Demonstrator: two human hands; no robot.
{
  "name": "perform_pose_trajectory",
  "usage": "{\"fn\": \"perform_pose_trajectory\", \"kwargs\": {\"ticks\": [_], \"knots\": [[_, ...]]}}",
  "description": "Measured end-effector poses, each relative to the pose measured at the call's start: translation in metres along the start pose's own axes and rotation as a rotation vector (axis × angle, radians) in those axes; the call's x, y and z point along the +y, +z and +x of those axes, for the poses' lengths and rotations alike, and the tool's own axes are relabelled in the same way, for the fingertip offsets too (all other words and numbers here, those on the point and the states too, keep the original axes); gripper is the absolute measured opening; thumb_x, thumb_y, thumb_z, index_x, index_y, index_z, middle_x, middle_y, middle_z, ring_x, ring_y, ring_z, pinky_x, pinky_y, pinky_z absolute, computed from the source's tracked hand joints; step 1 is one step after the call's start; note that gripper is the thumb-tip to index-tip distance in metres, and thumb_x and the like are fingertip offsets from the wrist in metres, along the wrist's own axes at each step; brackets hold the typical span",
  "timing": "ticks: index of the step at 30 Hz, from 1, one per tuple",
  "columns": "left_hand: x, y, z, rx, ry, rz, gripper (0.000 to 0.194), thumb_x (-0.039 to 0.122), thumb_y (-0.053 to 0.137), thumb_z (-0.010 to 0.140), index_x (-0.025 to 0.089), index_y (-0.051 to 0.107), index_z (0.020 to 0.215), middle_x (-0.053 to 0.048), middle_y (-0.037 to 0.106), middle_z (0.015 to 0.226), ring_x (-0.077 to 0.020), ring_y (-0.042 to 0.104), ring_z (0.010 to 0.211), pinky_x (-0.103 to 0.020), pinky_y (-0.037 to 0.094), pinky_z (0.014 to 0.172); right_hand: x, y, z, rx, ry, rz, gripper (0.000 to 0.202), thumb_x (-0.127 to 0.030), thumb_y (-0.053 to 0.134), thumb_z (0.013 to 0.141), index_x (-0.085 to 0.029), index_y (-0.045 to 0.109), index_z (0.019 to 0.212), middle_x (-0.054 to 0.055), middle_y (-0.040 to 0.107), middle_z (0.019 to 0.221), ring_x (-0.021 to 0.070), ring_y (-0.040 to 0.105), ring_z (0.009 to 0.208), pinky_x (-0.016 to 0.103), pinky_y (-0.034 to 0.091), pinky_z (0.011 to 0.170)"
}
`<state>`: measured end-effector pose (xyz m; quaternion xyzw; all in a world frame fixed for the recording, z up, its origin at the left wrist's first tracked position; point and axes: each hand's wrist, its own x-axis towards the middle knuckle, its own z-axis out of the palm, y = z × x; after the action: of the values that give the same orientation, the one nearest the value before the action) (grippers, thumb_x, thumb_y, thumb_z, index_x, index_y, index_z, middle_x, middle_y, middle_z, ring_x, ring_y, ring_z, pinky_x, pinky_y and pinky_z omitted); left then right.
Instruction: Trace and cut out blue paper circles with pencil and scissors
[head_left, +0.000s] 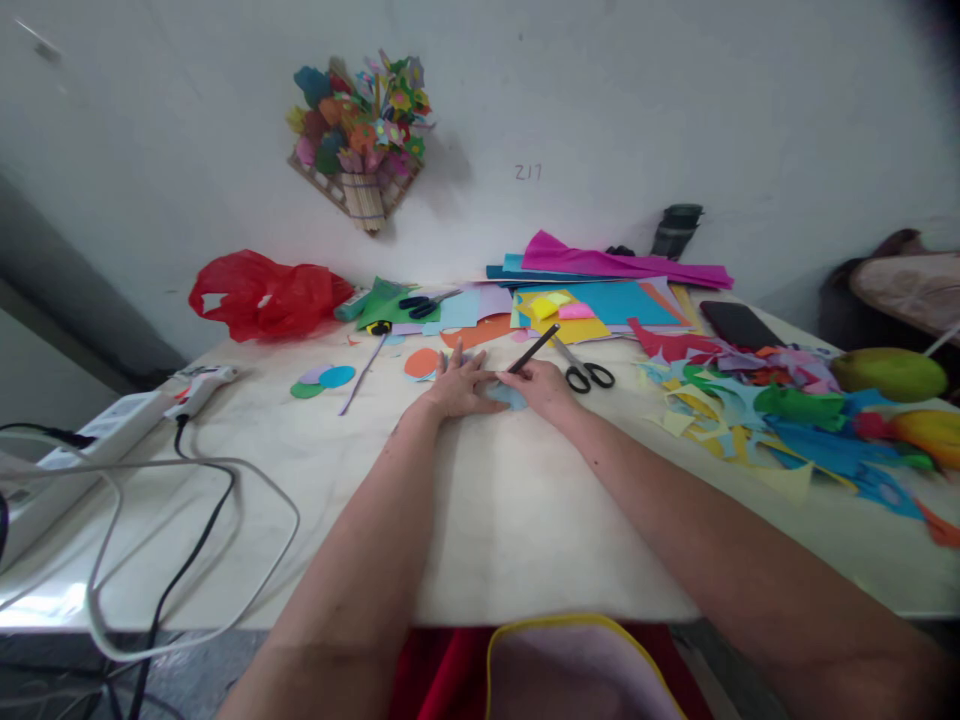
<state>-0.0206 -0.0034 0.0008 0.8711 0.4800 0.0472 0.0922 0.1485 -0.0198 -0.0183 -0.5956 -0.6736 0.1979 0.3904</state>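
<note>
My left hand (461,385) lies with spread fingers on the table, its fingertips beside a light blue piece of paper (512,398). Pinched in my right hand (544,388) is a dark pen (536,346), slanting up to the right over that paper; its tip is hidden by my fingers. An orange paper circle (421,363) sits just left of my left hand. Grey-bladed scissors (589,375) with black handles rest right of my right hand. Farther left, blue, purple and green paper circles (322,380) overlap, near a thin purple strip (362,375).
Colourful paper scraps (750,410) cover the table's right side, near a black phone (739,325). Paper sheets (626,303) and dark scissors (424,304) lie at the back. A red plastic bag (262,295) is back left; a white power strip (105,440) and cables occupy the left edge.
</note>
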Motion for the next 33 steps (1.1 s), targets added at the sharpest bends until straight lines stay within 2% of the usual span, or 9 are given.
{"fn": "perform_pose_trajectory", "kwargs": {"ticks": [33], "knots": [[0.0016,-0.0015,-0.0009,-0.004,-0.006,-0.004,0.074,0.072,0.049,0.059,0.033,0.049,0.122,0.002,0.019,0.146,-0.0349,-0.012,0.132,-0.056,-0.01,0.102,-0.0034,-0.0019,-0.001,-0.015,0.008,-0.031,0.028,-0.043,0.057,0.073,-0.019,0.07,0.08,0.004,0.067,0.071,0.0145,0.058,0.065,0.023,0.039,0.055]]}}
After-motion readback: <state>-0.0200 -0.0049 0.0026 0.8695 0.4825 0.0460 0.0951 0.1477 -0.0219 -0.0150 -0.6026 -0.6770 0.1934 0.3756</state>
